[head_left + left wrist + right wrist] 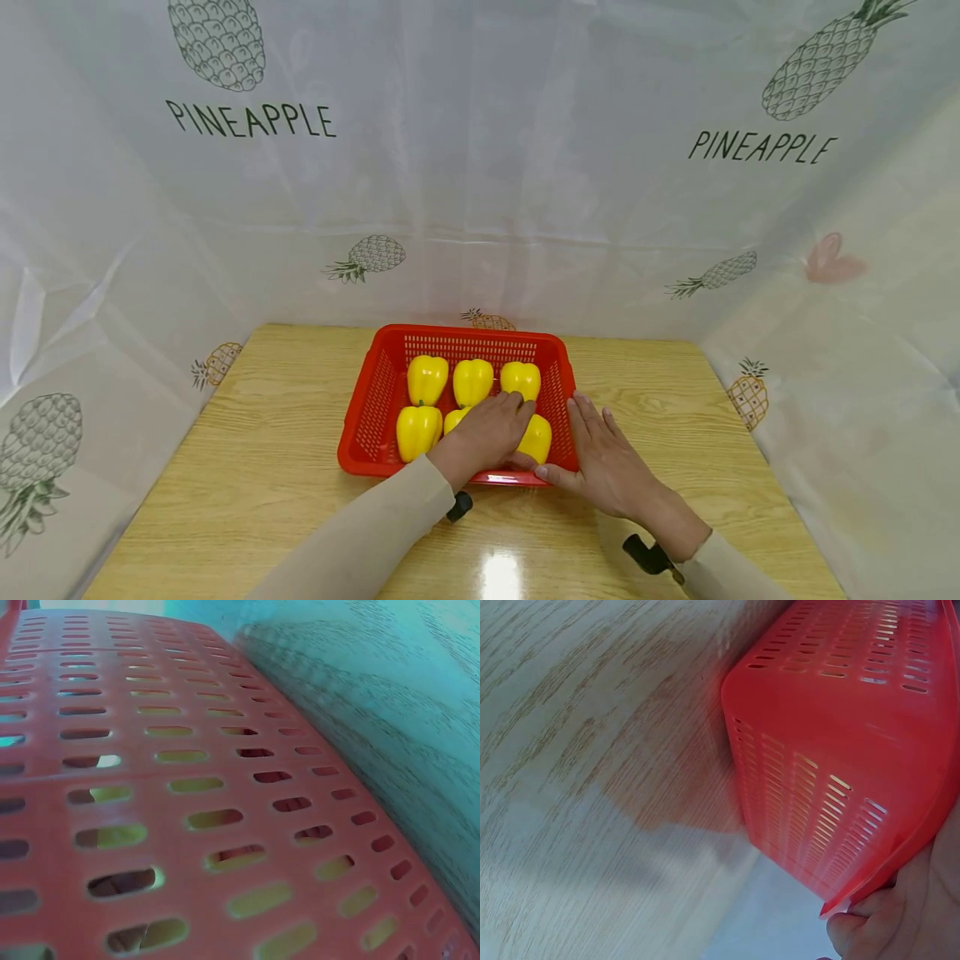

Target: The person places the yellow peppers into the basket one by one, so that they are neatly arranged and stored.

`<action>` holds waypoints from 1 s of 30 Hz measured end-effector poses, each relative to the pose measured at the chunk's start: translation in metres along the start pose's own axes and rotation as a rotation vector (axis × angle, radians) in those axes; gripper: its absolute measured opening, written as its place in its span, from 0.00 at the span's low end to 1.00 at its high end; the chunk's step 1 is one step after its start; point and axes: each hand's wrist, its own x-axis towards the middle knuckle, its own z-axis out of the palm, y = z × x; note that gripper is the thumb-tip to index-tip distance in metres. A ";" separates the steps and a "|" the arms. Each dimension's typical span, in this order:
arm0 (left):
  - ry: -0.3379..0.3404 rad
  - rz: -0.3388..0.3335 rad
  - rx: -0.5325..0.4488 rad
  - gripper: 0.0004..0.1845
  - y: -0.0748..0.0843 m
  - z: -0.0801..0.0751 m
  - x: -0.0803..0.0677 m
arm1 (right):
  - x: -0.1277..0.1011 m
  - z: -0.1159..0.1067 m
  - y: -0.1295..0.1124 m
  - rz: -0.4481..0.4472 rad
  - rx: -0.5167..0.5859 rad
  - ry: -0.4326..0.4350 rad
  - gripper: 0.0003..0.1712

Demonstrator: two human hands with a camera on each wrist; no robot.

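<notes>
A red plastic basket (360, 417) with slotted walls holds yellow bell peppers in two rows. Into its front right part reaches my left hand (487, 433), fingers and thumb around a yellow bell pepper (536, 439) near the corner. Part of that pepper is hidden behind the hand, and so is most of the middle front pepper (454, 418). My right hand (611, 467) rests at the basket's front right corner, fingers straight along the right rim and thumb at the front rim. In the right wrist view, fingers (885, 922) touch the rim of the basket (840, 735).
The back row has three peppers, among them a left one (427, 380). Another pepper (418, 432) lies front left in the basket. Beneath is a wooden table (262, 433). A white pineapple-print sheet (480, 183) hangs behind the table and along both sides.
</notes>
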 end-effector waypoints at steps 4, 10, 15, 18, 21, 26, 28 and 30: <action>0.000 -0.019 -0.030 0.51 -0.001 -0.001 -0.001 | 0.000 0.000 0.000 0.002 0.010 -0.001 0.66; -0.006 -0.068 -0.123 0.49 -0.008 -0.005 -0.009 | -0.001 -0.001 0.000 -0.001 0.010 0.004 0.66; 0.040 -0.104 -0.180 0.47 -0.021 -0.009 -0.030 | 0.000 -0.001 0.001 -0.002 0.008 0.001 0.66; 0.084 -0.131 -0.181 0.46 -0.032 -0.013 -0.047 | 0.000 -0.002 0.001 0.006 0.014 -0.004 0.66; 0.128 -0.168 -0.180 0.44 -0.047 -0.017 -0.069 | 0.001 -0.001 0.001 0.016 0.029 -0.004 0.66; 0.229 -0.273 -0.215 0.42 -0.076 -0.021 -0.112 | 0.001 0.000 0.000 0.032 0.066 0.010 0.67; 0.266 -0.321 -0.228 0.43 -0.087 -0.020 -0.130 | 0.000 -0.001 0.001 0.043 0.084 0.024 0.66; 0.294 -0.367 -0.239 0.43 -0.099 -0.018 -0.149 | -0.001 -0.002 0.004 0.055 0.093 0.042 0.64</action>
